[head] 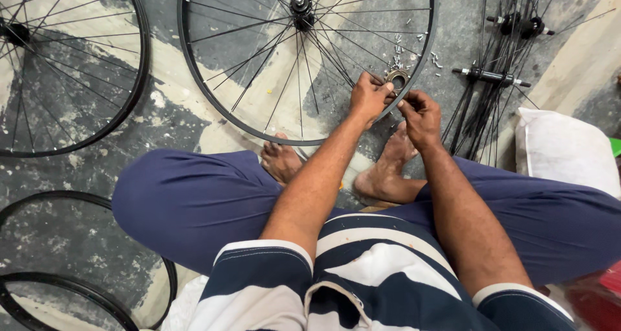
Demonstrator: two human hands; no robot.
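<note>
A black spoked bicycle wheel (pixel 194 66) lies flat on the floor in front of my crossed legs. My left hand (pixel 369 98) grips its rim at the near right side, fingers closed around a spoke end. My right hand (pixel 420 114) is right beside it, pinching something small at the same spot on the rim; the piece itself is too small to make out. A small round metal cup (pixel 396 78) sits inside the wheel just above my hands, with several small silver nipples (pixel 401 49) scattered on the floor beyond it.
Another laced wheel (pixel 129 78) lies at the far left. Bare black rims (pixel 65 286) lie at the lower left. Hubs with loose spokes (pixel 498 77) are piled at the upper right. A white sack (pixel 569 150) sits to my right, a red object (pixel 598 292) at the lower right.
</note>
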